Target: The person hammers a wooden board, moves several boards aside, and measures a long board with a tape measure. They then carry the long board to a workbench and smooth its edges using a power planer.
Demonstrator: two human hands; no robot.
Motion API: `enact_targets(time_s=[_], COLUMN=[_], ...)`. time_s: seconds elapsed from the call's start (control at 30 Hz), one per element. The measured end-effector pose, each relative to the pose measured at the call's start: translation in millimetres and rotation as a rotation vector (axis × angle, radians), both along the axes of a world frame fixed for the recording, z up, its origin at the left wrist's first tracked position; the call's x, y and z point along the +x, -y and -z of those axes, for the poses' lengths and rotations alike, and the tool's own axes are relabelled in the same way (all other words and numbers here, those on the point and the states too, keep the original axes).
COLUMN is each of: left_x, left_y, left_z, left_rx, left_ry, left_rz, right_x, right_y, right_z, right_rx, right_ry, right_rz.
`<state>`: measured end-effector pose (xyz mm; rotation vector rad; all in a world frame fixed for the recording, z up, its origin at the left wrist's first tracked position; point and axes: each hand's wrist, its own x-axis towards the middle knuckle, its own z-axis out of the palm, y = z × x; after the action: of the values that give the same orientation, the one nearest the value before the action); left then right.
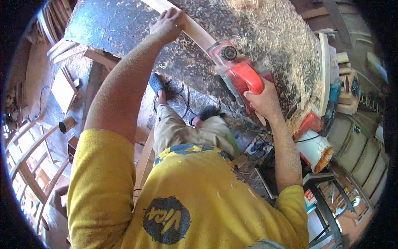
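My right hand (pixel 265 99) is wrapped around the handle of a red electric planer (pixel 245 77). The planer, with a black knob at its front, sits over the near end of a long pale wooden board (pixel 201 34). Farther up that board lies my left hand (pixel 168 25), its fingers bent over the wood and holding it. Part of the board is hidden under this hand and under the planer. Both board and planer are on a dark worktable (pixel 120 25) strewn with shavings.
Wood shavings (pixel 273 29) heap on the table's right side. A curved wooden piece (pixel 324 74) stands at its right edge, near a teal power tool (pixel 333 99). A white bucket (pixel 311 145) is at lower right. Cables trail around my feet; wooden frames (pixel 31 178) stand left.
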<state>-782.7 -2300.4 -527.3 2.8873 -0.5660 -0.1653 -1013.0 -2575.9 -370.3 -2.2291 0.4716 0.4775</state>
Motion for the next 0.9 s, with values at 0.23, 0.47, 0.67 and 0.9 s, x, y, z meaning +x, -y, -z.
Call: enact_targets(time_s=[0.23,0.47,0.67,0.9], left_x=[5,38,51,83], left_y=[-6,-60,-148,-230], left_z=[-18,-19,-10,9], left_rx=[0.095,-0.126,-0.095,-0.059], left_ry=[-0.093,0.009,-0.045,-0.093], left_rz=[0.083,0.015,-0.296,-0.415], right_x=[62,121,171,259], right_y=[-42,-78,-116,-178], right_z=[5,9,12,15], right_rx=[0.069,-0.008,0.076,0.022], right_ry=[0.029,0.028,0.042,0.033], right_rz=[0.006,-0.076,-0.072,-0.075])
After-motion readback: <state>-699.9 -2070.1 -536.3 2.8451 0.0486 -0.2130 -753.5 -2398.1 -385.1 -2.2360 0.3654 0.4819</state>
